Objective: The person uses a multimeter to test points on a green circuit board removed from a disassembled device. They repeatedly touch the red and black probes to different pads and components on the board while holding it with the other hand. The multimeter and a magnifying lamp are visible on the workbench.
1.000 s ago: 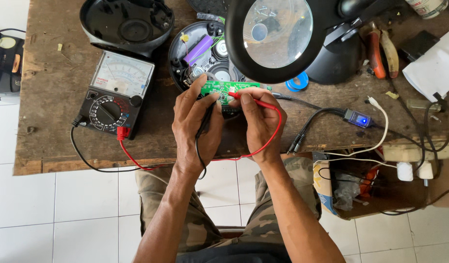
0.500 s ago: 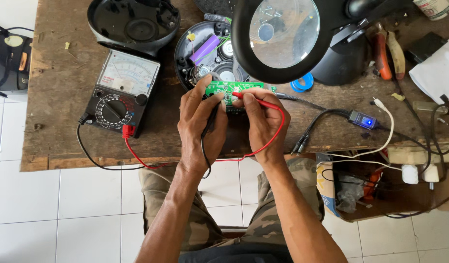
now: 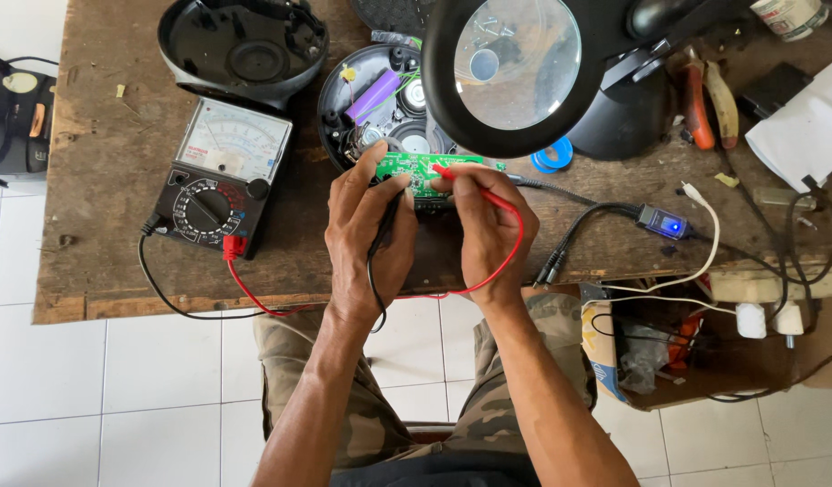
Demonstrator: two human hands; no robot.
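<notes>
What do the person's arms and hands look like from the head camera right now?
Both forearms are bare, with no sleeves showing. The left hand and right hand wear no gloves, and no rings or watch are visible. Below the arms, the person wears camouflage-patterned trousers.

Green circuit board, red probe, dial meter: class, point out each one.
green circuit board (image 3: 422,167), head view, middle of its face
red probe (image 3: 474,188), head view, its shaft
dial meter (image 3: 219,185), head view, its body

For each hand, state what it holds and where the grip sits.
Left hand: black probe, gripped along its shaft. Right hand: red probe, gripped near its tip, over the green circuit board.
</notes>
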